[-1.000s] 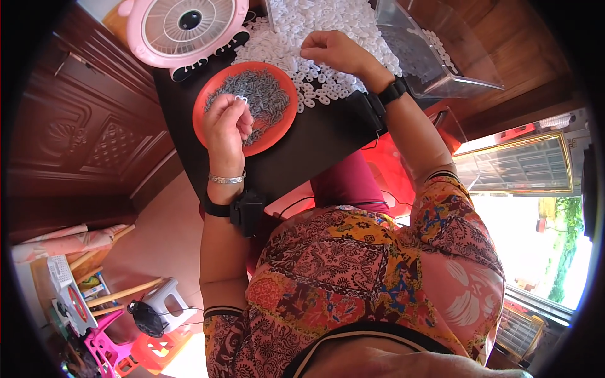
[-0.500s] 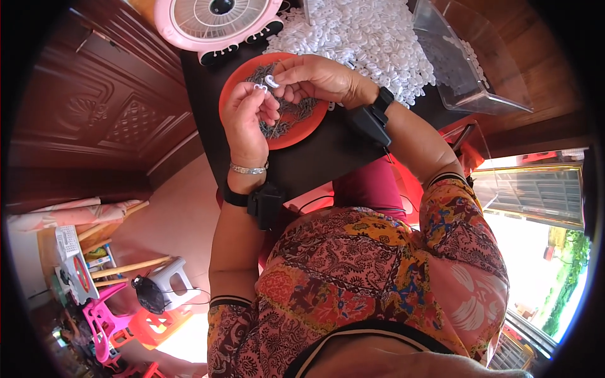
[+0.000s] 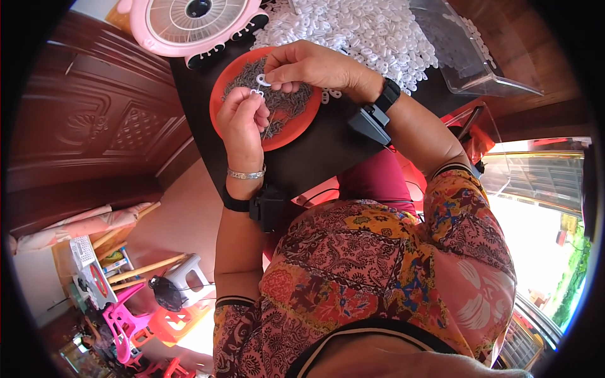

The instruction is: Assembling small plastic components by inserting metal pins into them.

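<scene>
My left hand (image 3: 242, 120) is closed in a pinch over the near left part of an orange-red plate (image 3: 290, 138). Between its fingertips sits a small white looped plastic piece (image 3: 256, 92). Just beyond it, my right hand (image 3: 312, 66) pinches a second white piece, curved like a hook or ring (image 3: 262, 80). A narrow gap separates the two pieces. Below both hands the plate holds many small thin grey pieces (image 3: 293, 104), whose exact kind I cannot make out.
A big heap of white oval plastic pieces (image 3: 365, 31) covers the back of the dark table (image 3: 328, 151). At the back left stands a pink fan (image 3: 195, 44). A clear plastic bin (image 3: 479, 82) lies right of the heap. Stools (image 3: 189, 283) stand on the floor at lower left.
The two hands have drawn slightly apart, the right one rising away from the left with its white piece. The whole view has shifted a little.
</scene>
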A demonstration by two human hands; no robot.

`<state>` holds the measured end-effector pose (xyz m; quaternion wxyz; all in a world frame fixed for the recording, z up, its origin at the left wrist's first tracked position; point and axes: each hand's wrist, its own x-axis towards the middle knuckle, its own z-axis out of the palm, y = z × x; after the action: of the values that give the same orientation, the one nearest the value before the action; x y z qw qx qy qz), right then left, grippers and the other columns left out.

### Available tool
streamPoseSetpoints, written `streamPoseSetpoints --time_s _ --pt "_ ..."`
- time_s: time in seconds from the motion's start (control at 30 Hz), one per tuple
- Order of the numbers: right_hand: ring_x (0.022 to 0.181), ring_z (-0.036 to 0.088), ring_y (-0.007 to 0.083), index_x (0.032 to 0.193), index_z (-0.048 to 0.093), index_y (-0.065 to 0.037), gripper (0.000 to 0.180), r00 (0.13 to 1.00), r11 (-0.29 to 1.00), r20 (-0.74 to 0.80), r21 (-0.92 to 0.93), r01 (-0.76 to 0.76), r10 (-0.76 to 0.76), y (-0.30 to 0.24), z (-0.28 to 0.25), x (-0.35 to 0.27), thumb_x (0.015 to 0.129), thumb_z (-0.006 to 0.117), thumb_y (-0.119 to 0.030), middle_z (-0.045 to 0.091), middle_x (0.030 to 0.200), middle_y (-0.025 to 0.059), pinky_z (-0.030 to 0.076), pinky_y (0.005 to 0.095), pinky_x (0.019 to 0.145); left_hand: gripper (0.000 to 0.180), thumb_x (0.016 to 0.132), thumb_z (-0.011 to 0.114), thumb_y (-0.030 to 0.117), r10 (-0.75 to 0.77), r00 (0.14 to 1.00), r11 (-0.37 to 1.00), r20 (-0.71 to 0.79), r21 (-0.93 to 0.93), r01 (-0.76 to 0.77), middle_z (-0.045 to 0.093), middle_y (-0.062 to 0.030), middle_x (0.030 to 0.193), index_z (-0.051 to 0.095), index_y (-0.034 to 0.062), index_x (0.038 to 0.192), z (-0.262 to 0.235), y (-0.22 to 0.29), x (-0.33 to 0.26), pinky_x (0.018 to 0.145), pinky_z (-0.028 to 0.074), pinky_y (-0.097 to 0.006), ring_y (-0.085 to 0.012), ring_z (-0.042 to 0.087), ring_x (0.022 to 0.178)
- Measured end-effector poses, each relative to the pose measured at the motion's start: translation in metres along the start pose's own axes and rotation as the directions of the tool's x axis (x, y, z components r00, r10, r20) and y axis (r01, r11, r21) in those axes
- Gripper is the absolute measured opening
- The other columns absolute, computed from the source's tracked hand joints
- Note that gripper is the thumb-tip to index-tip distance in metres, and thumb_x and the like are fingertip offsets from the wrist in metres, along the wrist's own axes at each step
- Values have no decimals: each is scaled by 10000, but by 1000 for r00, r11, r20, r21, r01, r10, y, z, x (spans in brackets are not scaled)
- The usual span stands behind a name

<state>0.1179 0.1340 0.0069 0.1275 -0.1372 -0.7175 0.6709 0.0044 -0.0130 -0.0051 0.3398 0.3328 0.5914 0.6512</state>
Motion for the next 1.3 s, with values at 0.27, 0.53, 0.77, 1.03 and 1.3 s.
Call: streamPoseSetpoints --time_s 0.27,0.53,0.77,1.03,1.3 --pt "715 543 56 881 626 -26 153 1000 997 21 -75 8 -6 -2 1 -1 845 611 -174 588 763 -19 447 200 655 116 860 497 115 -9 1000 999 8 35 9 536 -13 636 547 39 790 1 2 -2 486 340 -192 -67 454 522" --pt "714 541 54 891 626 -27 159 999 999 36 -53 4 -2 -3 -1 -1 842 617 -178 589 766 -22 444 201 648 116 861 501 114 -17 1000 1000 13 23 17 533 -11 630 550 35 792 0 2 -2 485 338 -191 -64 445 518" --pt "707 539 57 887 625 -25 170 999 995 43 -94 37 -33 -2 -3 -2 845 617 -189 585 758 -22 445 205 648 86 844 545 94 -8 1000 1000 -6 16 8 499 8 609 540 43 774 2 1 -2 456 320 -188 -48 418 508" --pt "697 531 62 878 617 -20 179 998 981 52 -190 41 -32 -6 1 -4 850 608 -196 579 749 -17 444 209 648 87 843 548 98 -10 1000 1000 28 25 9 507 3 618 553 36 782 1 0 -2 473 334 -188 -53 428 519" --pt "712 549 97 949 613 -9 203 993 931 15 -346 111 -113 -4 8 -7 837 622 -178 587 757 8 459 237 672 108 857 564 133 -43 999 999 11 27 43 538 -4 636 576 35 815 3 1 -2 478 351 -183 -52 449 521"
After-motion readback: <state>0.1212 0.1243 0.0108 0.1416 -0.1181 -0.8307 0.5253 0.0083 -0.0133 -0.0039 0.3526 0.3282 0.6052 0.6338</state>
